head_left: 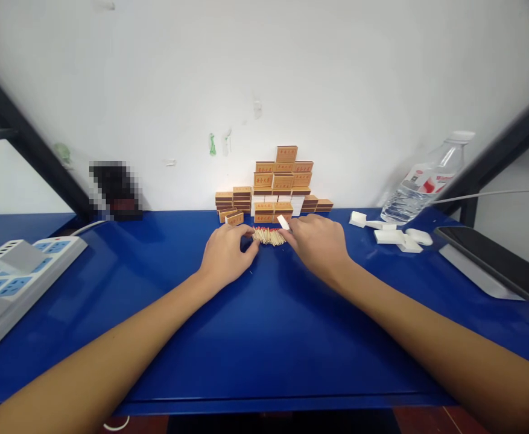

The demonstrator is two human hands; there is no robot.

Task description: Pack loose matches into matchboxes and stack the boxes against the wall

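Note:
A heap of wooden matches (268,235) with red heads lies on the blue table between my two hands. My left hand (228,248) is at the left end of the heap, its thumb and index finger parted and curved against the matches. My right hand (318,241) pinches a small white piece (283,222), which looks like a matchbox's inner tray, by the right end of the heap. Right behind the matches rises a stepped stack of matchboxes (273,181). My right hand's fingertips are partly hidden.
Lower matchbox piles (241,198) flank the stack at the wall. Several white pieces (388,237), a leaning water bottle (427,178) and a phone (499,259) are on the right. A power strip (65,244) lies on the left. Dark metal posts (33,138) slope at both sides.

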